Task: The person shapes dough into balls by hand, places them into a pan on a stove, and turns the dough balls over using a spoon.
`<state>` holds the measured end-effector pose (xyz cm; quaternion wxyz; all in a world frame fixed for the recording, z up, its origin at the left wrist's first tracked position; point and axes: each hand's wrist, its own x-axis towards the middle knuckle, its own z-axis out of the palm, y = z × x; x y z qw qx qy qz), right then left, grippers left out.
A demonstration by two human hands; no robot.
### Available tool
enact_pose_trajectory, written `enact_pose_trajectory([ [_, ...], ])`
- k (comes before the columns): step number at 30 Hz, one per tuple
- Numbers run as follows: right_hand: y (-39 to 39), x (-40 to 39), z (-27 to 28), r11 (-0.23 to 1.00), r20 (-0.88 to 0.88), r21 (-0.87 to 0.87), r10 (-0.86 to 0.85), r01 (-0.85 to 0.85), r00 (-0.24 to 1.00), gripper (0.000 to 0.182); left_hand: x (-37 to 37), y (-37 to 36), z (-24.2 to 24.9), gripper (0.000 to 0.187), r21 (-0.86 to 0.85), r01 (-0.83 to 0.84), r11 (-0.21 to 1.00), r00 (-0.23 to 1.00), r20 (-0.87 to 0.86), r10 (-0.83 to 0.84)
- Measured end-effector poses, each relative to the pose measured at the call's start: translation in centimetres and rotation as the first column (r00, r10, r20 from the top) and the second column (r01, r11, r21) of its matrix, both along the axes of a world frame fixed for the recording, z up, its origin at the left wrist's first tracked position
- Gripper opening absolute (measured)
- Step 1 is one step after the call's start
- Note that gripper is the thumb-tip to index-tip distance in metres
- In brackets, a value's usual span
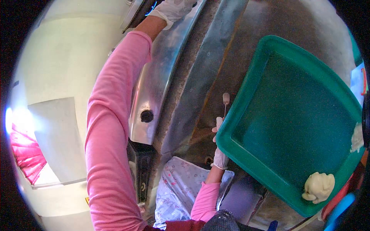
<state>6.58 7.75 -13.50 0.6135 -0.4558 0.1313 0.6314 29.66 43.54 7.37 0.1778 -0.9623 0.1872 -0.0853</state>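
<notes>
My left hand (pixel 175 10), in a whitish see-through glove, reaches to the top edge over the far end of a shiny metal appliance (pixel 154 92). Its fingers are cut off by the frame, so what they touch cannot be seen. My right hand (pixel 219 156), gloved the same way, is low beside the left rim of a green tray (pixel 239 115), which partly hides it. From its fingers a thin metal tool with a pale oblong end (pixel 226 98) points up. Inside the tray's near right corner lies a lump of pale dough (pixel 319 187).
A blue flame or light (pixel 153 7) shows beside my left hand. A dark, worn metal surface (pixel 277 19) extends beyond the tray. White residue (pixel 357 138) clings to the tray's right rim. Flowered cloth (pixel 177 188) lies below, with red and blue items (pixel 341 210) at lower right.
</notes>
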Motion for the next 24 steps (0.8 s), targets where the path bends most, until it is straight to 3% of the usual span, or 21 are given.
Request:
enact_pose_trajectory([
  [4,-0.1,-0.1,-0.2,1.0,-0.014,0.014,0.018,-0.018,1.0,0.054,0.3,1.6,-0.4,0.033,-0.078,-0.005,0.997,0.998,-0.067,0.0],
  [7,-0.1,0.1,-0.3,0.999,-0.021,0.023,0.024,-0.024,0.999,0.054,0.0,1.9,-0.6,0.047,-0.102,0.024,0.994,0.999,-0.024,-0.027],
  [10,-0.1,0.2,-0.4,0.999,-0.025,0.034,0.032,-0.031,0.999,0.054,0.1,2.0,-0.7,0.051,-0.098,0.014,0.995,0.999,-0.027,-0.017],
  [13,-0.4,0.7,-0.3,0.998,-0.028,0.04,0.04,-0.039,0.999,0.053,0.6,1.8,-0.6,0.05,-0.158,0.02,0.987,1.0,-0.009,-0.022],
  [19,-0.5,1.1,-0.3,0.998,-0.043,0.044,0.051,-0.049,0.998,0.052,0.6,1.9,-0.1,0.03,-0.102,-0.07,0.992,0.994,-0.095,0.06],
  [24,-0.6,1.3,-0.3,0.997,-0.053,0.049,0.062,-0.06,0.997,0.052,0.3,1.0,0.2,0.019,-0.096,-0.025,0.995,0.999,-0.025,0.023],
])
